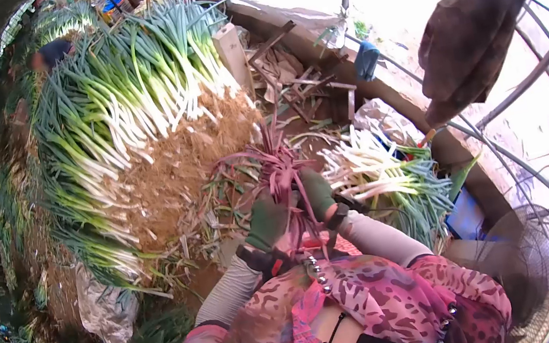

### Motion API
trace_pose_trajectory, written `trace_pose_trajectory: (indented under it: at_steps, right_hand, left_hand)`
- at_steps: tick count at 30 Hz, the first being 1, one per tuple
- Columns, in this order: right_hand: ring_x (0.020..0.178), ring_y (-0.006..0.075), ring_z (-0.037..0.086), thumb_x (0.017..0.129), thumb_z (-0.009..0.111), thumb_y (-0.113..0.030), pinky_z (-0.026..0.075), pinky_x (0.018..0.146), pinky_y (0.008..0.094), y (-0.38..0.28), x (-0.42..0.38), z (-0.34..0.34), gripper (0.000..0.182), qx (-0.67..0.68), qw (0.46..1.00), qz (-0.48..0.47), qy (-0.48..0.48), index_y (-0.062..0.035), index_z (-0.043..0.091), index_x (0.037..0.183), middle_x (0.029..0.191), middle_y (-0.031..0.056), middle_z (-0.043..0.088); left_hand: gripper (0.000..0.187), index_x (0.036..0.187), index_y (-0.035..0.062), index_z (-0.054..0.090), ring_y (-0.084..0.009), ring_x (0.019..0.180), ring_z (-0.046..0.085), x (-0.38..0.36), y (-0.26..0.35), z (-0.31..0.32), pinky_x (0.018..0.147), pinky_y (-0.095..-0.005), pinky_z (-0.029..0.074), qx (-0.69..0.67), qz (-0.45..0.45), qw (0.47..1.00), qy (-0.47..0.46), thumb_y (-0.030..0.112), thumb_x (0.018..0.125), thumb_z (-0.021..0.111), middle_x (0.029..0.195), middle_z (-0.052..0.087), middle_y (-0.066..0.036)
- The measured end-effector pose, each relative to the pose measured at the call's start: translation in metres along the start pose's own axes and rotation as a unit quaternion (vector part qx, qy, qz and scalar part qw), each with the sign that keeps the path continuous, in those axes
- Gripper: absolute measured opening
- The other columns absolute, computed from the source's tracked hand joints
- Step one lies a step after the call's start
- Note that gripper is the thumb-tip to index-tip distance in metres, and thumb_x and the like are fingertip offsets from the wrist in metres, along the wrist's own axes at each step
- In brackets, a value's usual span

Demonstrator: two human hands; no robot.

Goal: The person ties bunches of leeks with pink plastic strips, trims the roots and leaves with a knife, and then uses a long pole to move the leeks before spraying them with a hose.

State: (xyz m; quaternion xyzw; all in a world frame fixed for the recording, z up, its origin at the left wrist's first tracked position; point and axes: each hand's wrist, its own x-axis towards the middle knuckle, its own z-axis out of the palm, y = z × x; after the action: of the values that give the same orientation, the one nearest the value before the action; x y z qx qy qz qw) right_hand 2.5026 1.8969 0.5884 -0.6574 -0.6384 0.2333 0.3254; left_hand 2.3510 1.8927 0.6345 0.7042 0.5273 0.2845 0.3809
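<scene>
A tangled bundle of reddish-purple ties hangs in front of my body, with loose strands trailing up and down. My left hand, in a dark green glove, is at the bundle's left side, closed on the strands. On the other side my right hand, gloved alike, closes round the ties. The fingertips are partly hidden by the strands. Beyond them, a large spread of green onions lies with white ends toward brown, root-strewn soil. A smaller pile of green onions lies to the right.
A wooden post and broken sticks stand beyond the hands. Dark cloth hangs at the upper right near metal poles. A fan cage is at the lower right, plastic sheeting at the left.
</scene>
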Motion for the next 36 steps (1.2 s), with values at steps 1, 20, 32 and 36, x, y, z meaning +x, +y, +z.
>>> trace_pose_trajectory:
  at_steps: [1,20,32,36]
  right_hand:
    - [0.078,0.0387,0.06,0.075,0.063,-0.018,0.047,0.066,0.0447,0.003,0.025,0.013,0.026,-0.028,1.0,0.009,-0.004,-0.0037,0.059,0.097,0.085,0.019,0.062]
    - [0.069,0.0099,0.055,0.082,0.066,-0.015,0.045,0.06,0.029,-0.107,0.197,0.042,0.021,0.328,0.914,-0.057,-0.233,-0.0023,0.06,0.097,0.079,0.002,0.061]
    - [0.094,0.0079,0.052,0.085,0.066,-0.011,0.044,0.082,0.0258,-0.085,0.37,0.032,0.034,0.595,0.672,0.071,-0.436,-0.0003,0.055,0.115,0.099,0.0004,0.059]
    - [0.087,0.0067,0.057,0.086,0.065,-0.012,0.046,0.079,0.0215,-0.082,0.453,0.0,0.028,0.467,0.796,-0.019,-0.385,-0.0014,0.06,0.111,0.098,-0.0002,0.063]
  left_hand:
    - [0.038,0.104,-0.0046,0.058,-0.0341,0.079,0.063,0.021,0.001,-0.011,0.072,-0.0389,0.05,0.065,-0.032,0.997,-0.008,0.025,0.081,0.065,0.086,0.063,-0.022]
    - [0.022,0.107,-0.0009,0.055,-0.0149,0.081,0.057,0.158,-0.091,-0.117,0.07,-0.029,0.049,-0.33,-0.079,0.909,0.243,0.006,0.086,0.052,0.094,0.061,-0.008]
    - [0.038,0.123,0.0054,0.051,-0.0227,0.085,0.062,0.312,-0.095,-0.163,0.069,-0.0313,0.055,-0.756,-0.072,0.642,0.102,0.029,0.096,0.038,0.107,0.06,-0.01]
    - [0.037,0.126,0.0032,0.049,-0.0222,0.087,0.062,0.396,-0.082,-0.157,0.071,-0.0309,0.055,-0.624,-0.108,0.771,0.072,0.025,0.096,0.041,0.111,0.059,-0.011]
